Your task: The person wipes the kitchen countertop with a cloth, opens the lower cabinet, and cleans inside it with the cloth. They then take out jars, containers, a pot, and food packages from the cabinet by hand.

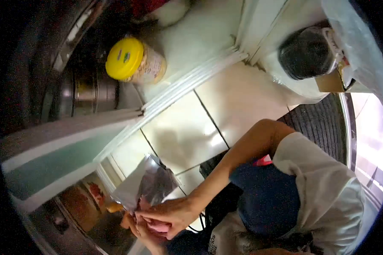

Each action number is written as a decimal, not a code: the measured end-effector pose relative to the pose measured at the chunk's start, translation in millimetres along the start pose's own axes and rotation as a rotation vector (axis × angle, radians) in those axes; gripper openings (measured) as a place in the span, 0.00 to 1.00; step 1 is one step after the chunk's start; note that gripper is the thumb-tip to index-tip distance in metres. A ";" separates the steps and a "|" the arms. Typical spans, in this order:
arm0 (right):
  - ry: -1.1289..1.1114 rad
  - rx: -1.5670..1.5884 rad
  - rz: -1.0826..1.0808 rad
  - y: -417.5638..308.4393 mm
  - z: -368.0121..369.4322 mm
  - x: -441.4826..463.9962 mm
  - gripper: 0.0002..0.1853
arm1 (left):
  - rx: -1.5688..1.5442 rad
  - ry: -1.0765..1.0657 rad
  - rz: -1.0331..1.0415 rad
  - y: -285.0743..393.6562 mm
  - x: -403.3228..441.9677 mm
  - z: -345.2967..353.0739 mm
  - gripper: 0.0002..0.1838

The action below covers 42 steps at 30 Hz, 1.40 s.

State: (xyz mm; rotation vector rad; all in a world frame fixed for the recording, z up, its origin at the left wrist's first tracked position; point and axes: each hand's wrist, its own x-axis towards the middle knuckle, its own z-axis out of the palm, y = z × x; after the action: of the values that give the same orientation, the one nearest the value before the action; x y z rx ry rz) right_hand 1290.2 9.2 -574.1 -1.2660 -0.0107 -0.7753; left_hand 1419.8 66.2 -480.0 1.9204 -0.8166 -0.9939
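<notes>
Tiled floor (178,127) beneath; right hand (174,214) and left hand (143,234) together grip one end of silver foil packet (154,183), opened or not cannot tell.

Hands (174,213) partly hide the silver pouch (138,182).

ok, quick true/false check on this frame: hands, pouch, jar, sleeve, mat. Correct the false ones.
1. The right hand and left hand are close together. True.
2. The silver pouch lies on the floor, away from both hands. False: it is in the right hand's grip.
3. The jar has its yellow lid on. True.
4. The sleeve is bright red. False: it is pale.
5. The ribbed mat is dark. True.
</notes>
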 end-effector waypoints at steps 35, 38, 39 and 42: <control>0.819 -2.198 0.345 8.8 -549.6 -90.5 0.25 | 0.075 -0.359 0.370 -12.4 25.5 -35.9 0.33; 0.916 -2.079 0.449 10.5 -532.4 -89.0 0.25 | 0.059 -0.243 0.251 -4.8 18.4 -33.7 0.35; 0.989 -2.013 0.531 5.1 -519.1 -88.6 0.25 | 0.053 -0.245 0.254 -6.7 15.8 -35.4 0.35; 0.984 -1.896 0.831 -12.5 -475.8 -85.6 0.22 | 0.058 -0.158 0.296 -12.2 7.5 -46.2 0.36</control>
State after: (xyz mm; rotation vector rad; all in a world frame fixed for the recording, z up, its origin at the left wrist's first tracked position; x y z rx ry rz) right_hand 1029.1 -353.7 -758.5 -2.0783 2.3521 -0.4152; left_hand 1465.2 82.4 -476.3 1.7198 -1.1933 -0.9546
